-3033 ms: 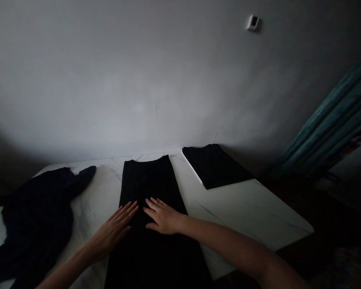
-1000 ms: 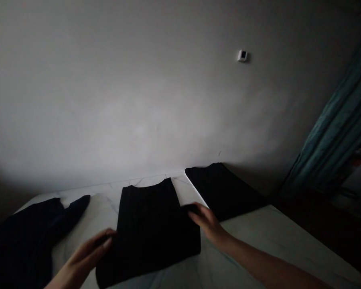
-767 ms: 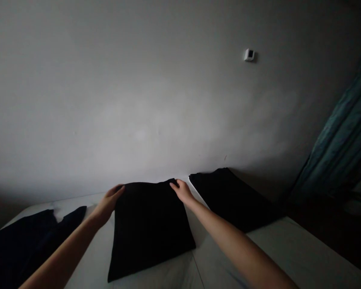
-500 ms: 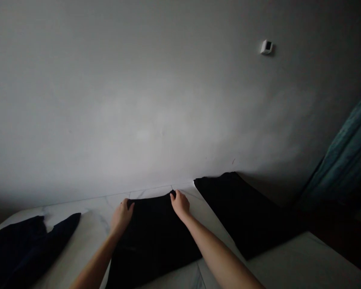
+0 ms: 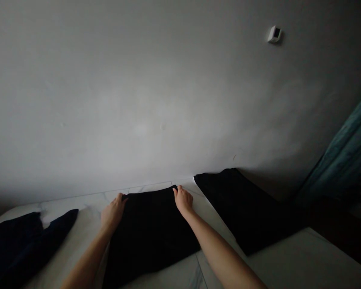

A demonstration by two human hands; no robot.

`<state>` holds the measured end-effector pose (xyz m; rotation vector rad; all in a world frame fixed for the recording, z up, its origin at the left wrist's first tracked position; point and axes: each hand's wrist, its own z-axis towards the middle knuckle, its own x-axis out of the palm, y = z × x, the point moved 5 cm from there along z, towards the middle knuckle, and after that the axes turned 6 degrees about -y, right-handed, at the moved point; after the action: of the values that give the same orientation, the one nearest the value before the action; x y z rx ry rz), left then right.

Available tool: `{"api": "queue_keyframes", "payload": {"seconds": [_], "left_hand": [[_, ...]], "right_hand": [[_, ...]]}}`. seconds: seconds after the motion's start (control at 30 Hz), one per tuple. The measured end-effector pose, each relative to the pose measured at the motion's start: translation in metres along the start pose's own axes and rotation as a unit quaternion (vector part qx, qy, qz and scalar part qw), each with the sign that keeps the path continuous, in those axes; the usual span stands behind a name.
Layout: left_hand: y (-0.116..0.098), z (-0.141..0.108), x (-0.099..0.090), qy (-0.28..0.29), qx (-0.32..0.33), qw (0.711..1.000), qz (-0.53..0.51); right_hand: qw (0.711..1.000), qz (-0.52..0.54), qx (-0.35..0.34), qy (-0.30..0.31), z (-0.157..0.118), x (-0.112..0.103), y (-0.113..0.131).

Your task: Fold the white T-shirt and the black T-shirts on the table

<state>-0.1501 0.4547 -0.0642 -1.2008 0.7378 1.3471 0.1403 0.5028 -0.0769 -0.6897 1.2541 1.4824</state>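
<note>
A black folded garment [image 5: 152,233] lies on the pale, marble-patterned surface [image 5: 90,224] in front of me. At its far left corner, my left hand [image 5: 112,212] is closed, pinching the edge between thumb and fingers. My right hand [image 5: 183,198] grips the far right corner the same way. Between the two hands the far edge runs almost straight. Darkness hides the garment's seams, so its exact kind cannot be made out.
Another black folded garment [image 5: 246,216] lies to the right, its far end by the wall [image 5: 156,100]. A dark blue garment [image 5: 27,249] is spread at the left. A small white device [image 5: 274,34] is fixed to the wall; a teal curtain [image 5: 345,148] hangs at far right.
Both hands have moved slightly apart, and the garment's far edge between them is straighter. The view has shifted a little.
</note>
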Motion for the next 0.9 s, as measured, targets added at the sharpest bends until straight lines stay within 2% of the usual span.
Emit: {"api": "queue_keyframes", "payload": {"seconds": [0.23,0.53,0.63,0.7,0.8,0.9], "left_hand": [[0.005,0.003,-0.008,-0.03,-0.052,0.998,-0.032],[0.003,-0.001,-0.002,-0.041,-0.047,0.998,-0.014],[-0.006,-0.003,-0.015,-0.088,-0.02,0.995,0.045],[-0.02,-0.01,-0.024,-0.132,0.009,0.986,0.098],[-0.045,-0.034,-0.022,-0.163,0.062,0.98,0.097],[-0.063,-0.064,0.003,-0.135,0.128,0.981,0.056]], "right_hand": [[1.0,0.009,0.019,-0.007,0.007,-0.005,-0.003],[1.0,-0.004,0.02,0.007,0.009,0.0,0.0],[1.0,-0.019,0.022,0.003,0.008,-0.007,0.007],[1.0,-0.025,0.011,-0.004,0.0,-0.013,0.015],[0.997,-0.012,-0.078,0.008,-0.023,-0.015,0.029],[0.978,0.012,-0.195,0.076,-0.046,-0.004,0.034]]}}
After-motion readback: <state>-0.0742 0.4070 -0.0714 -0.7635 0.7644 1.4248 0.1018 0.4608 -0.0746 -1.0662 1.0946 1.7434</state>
